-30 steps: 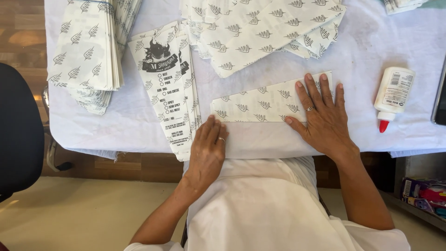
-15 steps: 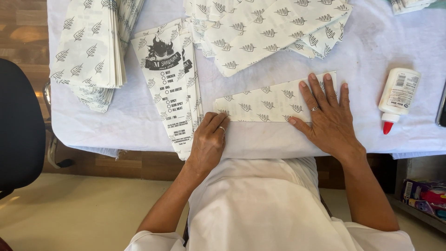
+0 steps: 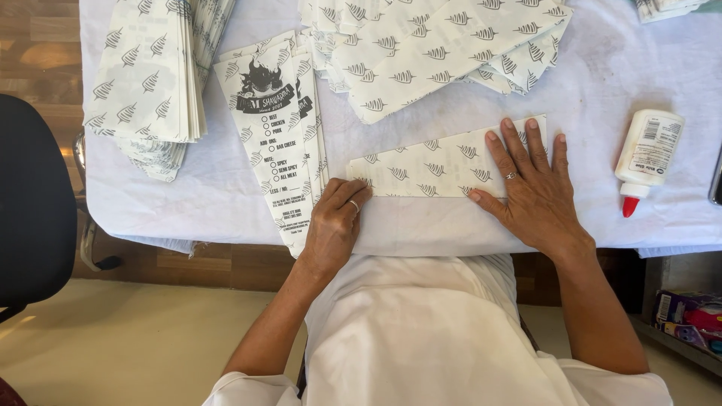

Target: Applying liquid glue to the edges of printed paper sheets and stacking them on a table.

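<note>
Both hands press flat, apart, on the folded patterned paper sheet [image 3: 444, 167]: left hand [image 3: 335, 225] at its left end, right hand [image 3: 530, 192] spread across its right half.

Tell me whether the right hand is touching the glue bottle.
Apart. The head view shows the right hand pressed flat on the folded patterned paper, with a strip of bare white tablecloth between its fingers and the glue bottle.
</note>
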